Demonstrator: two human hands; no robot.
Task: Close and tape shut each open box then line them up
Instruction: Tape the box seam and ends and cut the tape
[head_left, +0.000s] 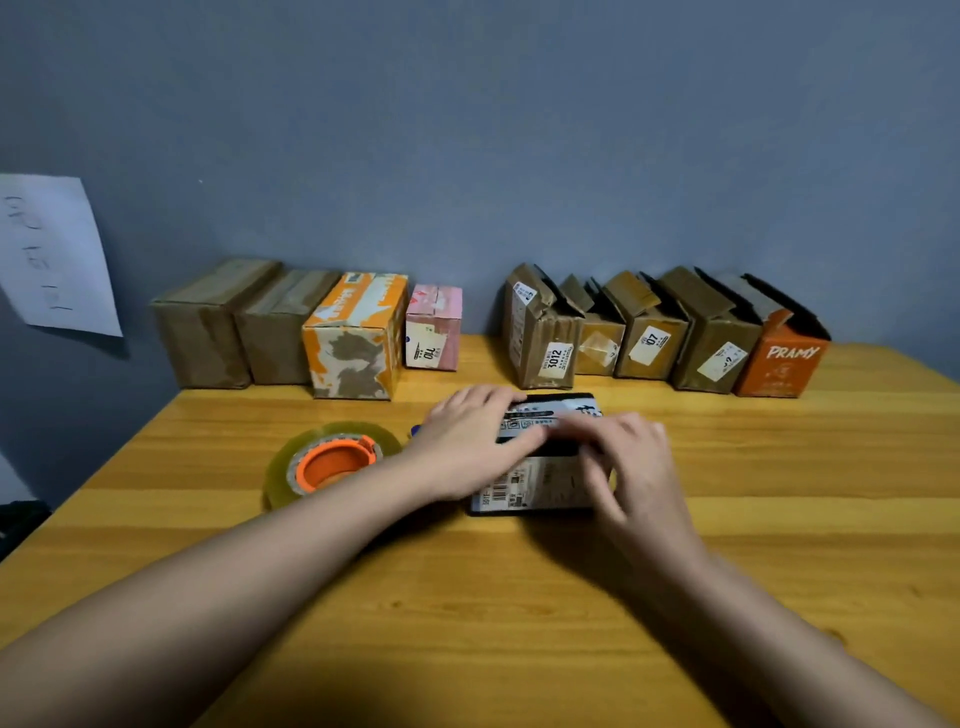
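Note:
A small black box with white labels lies in the middle of the wooden table. My left hand rests flat on its top from the left. My right hand presses on the top from the right, fingers blurred. A roll of clear tape with an orange core lies flat to the left of the box. Along the wall, several closed boxes stand at the left, among them an orange-and-white box and a pink box. Several boxes with raised flaps stand at the right, ending with an orange PRAMY box.
A blue-grey wall runs behind the table, with a white paper sheet stuck on it at the left. A gap shows in the row between the pink box and a brown box labelled 3012. A small blue object peeks out beside my left hand.

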